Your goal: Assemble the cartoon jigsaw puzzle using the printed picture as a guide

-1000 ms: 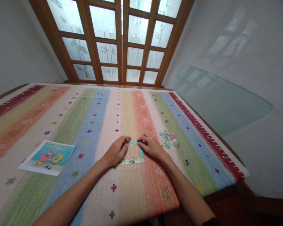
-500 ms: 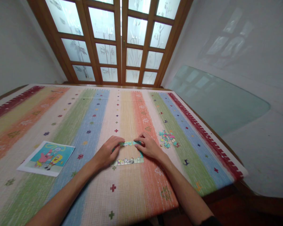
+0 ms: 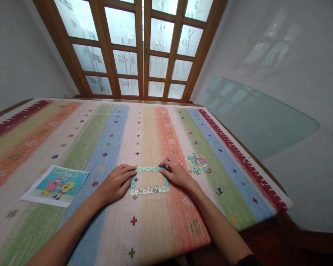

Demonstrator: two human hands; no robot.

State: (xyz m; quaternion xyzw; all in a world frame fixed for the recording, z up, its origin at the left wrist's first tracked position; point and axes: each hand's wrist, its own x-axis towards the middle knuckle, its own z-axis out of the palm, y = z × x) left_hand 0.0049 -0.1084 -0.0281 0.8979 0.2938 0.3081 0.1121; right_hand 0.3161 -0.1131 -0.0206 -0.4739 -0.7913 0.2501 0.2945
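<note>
A rectangular border of joined jigsaw puzzle pieces [image 3: 150, 190] lies flat on the tablecloth, and the cloth shows through its middle. At its upper left corner, my left hand [image 3: 117, 184] has its fingers bent together on the border's edge. My right hand [image 3: 175, 171] pinches the upper right corner between thumb and index finger, covering part of the right side. To the right of this hand lies a heap of loose jigsaw pieces [image 3: 197, 164], mostly turquoise with some pink and yellow.
A printed cartoon picture sheet [image 3: 57, 185] lies to the left on the striped tablecloth [image 3: 133, 236]. The table's near right edge drops off beside my right forearm. Wooden doors with glass panes [image 3: 143, 48] stand beyond the far edge, with a wall at the right.
My left hand has slid left along the top of the puzzle border to its upper left corner, uncovering the top and left sides. My right hand stays almost in place.
</note>
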